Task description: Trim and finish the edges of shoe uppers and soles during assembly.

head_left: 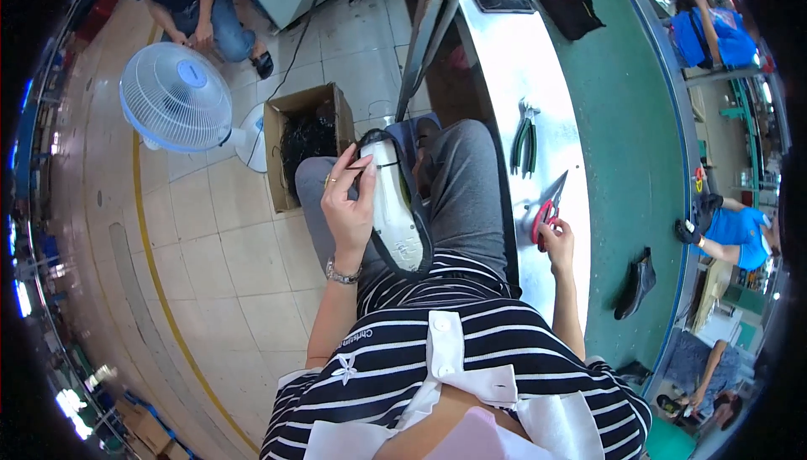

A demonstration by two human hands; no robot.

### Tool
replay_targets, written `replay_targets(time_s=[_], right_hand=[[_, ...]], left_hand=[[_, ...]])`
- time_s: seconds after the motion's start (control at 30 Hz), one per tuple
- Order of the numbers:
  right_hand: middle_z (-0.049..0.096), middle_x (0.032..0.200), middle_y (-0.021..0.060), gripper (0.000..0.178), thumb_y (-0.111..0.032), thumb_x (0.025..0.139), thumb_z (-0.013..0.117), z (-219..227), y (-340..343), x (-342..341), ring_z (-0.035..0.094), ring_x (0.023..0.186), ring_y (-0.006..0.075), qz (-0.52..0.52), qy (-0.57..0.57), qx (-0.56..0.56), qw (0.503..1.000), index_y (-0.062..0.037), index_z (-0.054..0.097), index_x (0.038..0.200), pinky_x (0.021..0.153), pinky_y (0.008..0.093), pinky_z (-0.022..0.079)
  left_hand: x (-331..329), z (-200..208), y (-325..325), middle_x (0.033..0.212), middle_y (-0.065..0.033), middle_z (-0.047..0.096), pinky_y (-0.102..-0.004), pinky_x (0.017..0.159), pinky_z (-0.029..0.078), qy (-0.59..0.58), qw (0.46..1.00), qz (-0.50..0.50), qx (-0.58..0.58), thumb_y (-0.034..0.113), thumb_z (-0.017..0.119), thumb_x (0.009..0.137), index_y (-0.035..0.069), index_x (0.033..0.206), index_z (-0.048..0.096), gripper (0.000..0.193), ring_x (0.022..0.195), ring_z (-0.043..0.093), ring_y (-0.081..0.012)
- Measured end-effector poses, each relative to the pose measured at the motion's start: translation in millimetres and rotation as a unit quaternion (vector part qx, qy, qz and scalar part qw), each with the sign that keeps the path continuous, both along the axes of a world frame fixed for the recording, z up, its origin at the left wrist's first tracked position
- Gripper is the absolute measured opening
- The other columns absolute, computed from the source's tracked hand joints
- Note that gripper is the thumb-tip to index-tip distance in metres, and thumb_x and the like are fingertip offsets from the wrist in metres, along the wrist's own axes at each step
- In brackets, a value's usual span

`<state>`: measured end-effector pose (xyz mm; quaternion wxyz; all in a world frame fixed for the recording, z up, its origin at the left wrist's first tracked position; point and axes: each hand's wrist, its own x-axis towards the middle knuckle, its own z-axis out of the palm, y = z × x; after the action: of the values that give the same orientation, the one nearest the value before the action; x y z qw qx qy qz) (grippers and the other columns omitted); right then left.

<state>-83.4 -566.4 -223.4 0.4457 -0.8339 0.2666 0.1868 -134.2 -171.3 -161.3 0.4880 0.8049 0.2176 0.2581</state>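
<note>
- Bright, even indoor light fills the scene; colours read clearly and nothing sits in deep shade.
- The metal strip of the desk (513, 65) throws back a pale, washed-out glare.
- The tiled floor (218, 241) shines softly, with bright window-like reflections smeared along the left rim.
- Shadows are weak and short.
- Strong fisheye bending: the desk edge and floor lines curve, and black corners frame the round view.
- The centre is sharp; people near the rim look squeezed and soft.

green pliers (524, 147) obstruct bench (513, 65) beyond scissors (548, 204).
</note>
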Motion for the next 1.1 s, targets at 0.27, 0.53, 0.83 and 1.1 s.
replay_targets(time_s=[0.27,0.53,0.83,1.1], right_hand=[[0.047,0.081,-0.0039,0.068,-0.046,0.073,0.076,117,122,-20,0.046,0.068,0.0049,0.247,0.151,0.404,0.868,-0.0028,0.053,0.121,0.059,0.0185,0.038],[0.043,0.072,-0.0035,0.067,-0.067,0.085,0.048,132,186,-25,0.042,0.056,0.0051,0.241,0.281,0.416,0.830,-0.0035,0.054,0.105,0.048,0.0193,0.035],[0.047,0.057,-0.0007,0.046,-0.044,0.094,0.048,111,200,-36,0.045,0.049,0.0100,0.360,0.086,0.237,0.898,-0.0048,0.053,0.071,0.047,0.0277,0.038],[0.051,0.061,-0.0021,0.027,-0.027,0.087,0.065,61,121,-7,0.047,0.059,0.0073,0.238,-0.161,0.057,0.956,-0.0006,0.062,0.087,0.053,0.0262,0.038]], left_hand=[[2,-13,-16,0.116,-0.0167,0.063,-0.0320,0.070,0.050,-0.011,0.998,0.063,-0.005,0.011,0.055,0.092,0.000,0.095,0.056,0.011,0.084,0.065,-0.0301],[2,-17,-17,0.118,-0.0128,0.063,-0.0277,0.056,0.044,-0.013,0.998,0.062,0.025,0.012,0.052,0.094,0.000,0.093,0.055,0.013,0.063,0.054,-0.0180],[4,-14,-19,0.112,-0.0114,0.065,-0.0341,0.070,0.050,-0.037,0.995,0.074,0.051,0.011,0.053,0.092,0.001,0.090,0.055,0.010,0.082,0.064,-0.0303],[12,-10,-10,0.085,-0.0062,0.065,-0.0267,0.064,0.048,-0.096,0.962,0.085,0.242,0.007,0.052,0.094,0.001,0.094,0.056,0.007,0.071,0.060,-0.0182]])
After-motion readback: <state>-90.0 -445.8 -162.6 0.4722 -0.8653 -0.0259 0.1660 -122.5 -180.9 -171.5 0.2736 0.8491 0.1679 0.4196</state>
